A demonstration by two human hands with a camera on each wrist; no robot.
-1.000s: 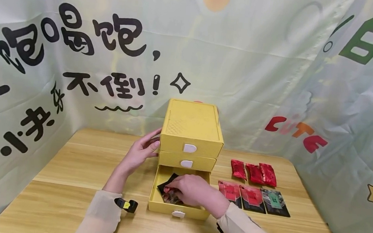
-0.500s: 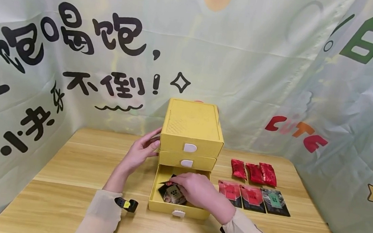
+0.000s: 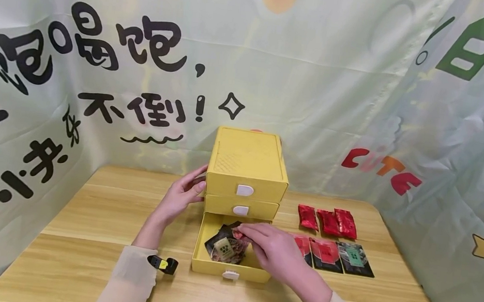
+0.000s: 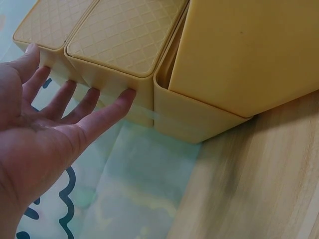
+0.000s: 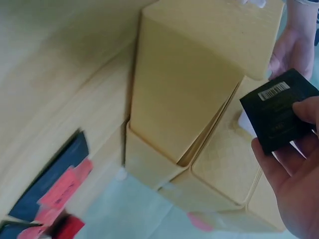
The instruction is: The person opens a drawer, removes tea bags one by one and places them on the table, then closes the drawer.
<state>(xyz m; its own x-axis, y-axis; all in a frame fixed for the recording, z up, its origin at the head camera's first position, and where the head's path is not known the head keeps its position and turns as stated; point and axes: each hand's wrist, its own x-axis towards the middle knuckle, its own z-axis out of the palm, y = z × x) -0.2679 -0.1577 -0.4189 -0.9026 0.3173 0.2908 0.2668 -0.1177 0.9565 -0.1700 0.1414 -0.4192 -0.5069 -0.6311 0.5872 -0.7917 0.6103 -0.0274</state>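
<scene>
A yellow three-tier drawer unit stands on the table, its bottom drawer pulled out. My left hand touches the unit's left side; in the left wrist view its fingers extend against the wall. Over the open drawer, my right hand pinches a flat dark sachet between thumb and fingers. Its barcode side shows in the right wrist view. Inside the drawer lies a dark sachet with a gold label, overlapping other dark packaging; how many pieces is hidden.
Right of the unit, several flat red-and-black or green-labelled sachets lie in a row, partly behind my right hand. Small puffy red packets lie behind them. Printed fabric hangs around the table.
My right hand has drawn back to the right and lifted from the drawer's contents with a sachet pinched. More of the gold-labelled sachet shows now. My left hand stays at the unit's side.
</scene>
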